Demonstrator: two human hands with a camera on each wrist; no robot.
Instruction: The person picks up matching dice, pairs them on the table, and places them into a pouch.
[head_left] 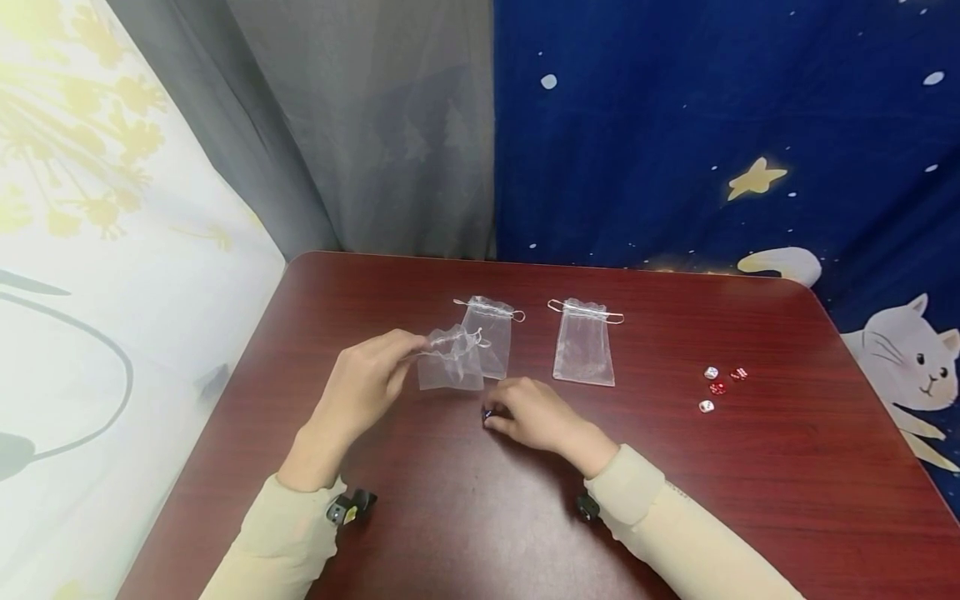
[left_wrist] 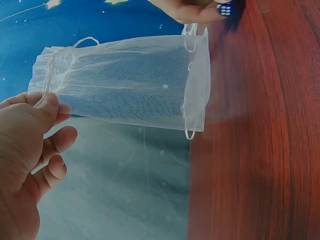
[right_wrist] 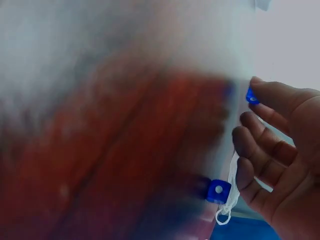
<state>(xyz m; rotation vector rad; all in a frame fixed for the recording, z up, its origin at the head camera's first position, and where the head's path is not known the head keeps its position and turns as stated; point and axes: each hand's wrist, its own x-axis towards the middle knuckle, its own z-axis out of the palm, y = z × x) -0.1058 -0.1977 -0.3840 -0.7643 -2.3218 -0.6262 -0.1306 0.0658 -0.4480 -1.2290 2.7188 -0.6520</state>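
My left hand (head_left: 367,375) pinches the gathered top edge of a sheer white drawstring bag (head_left: 453,367), which hangs over the table. In the left wrist view the thumb and index finger grip this bag (left_wrist: 125,82) by its cord. My right hand (head_left: 536,417) is low over the table, just right of the bag. Its thumb and index finger pinch a blue die (right_wrist: 252,96), clearest in the right wrist view. A second blue die (right_wrist: 218,191) shows below the fingers there. Another sheer bag (head_left: 495,350) lies flat, partly covered by the held one.
A third drawstring bag (head_left: 584,346) lies flat beyond the right hand. Several red and white dice, among them a red die (head_left: 717,388) and a white die (head_left: 707,407), sit farther right on the red-brown table (head_left: 675,500). Curtains (head_left: 637,150) hang behind.
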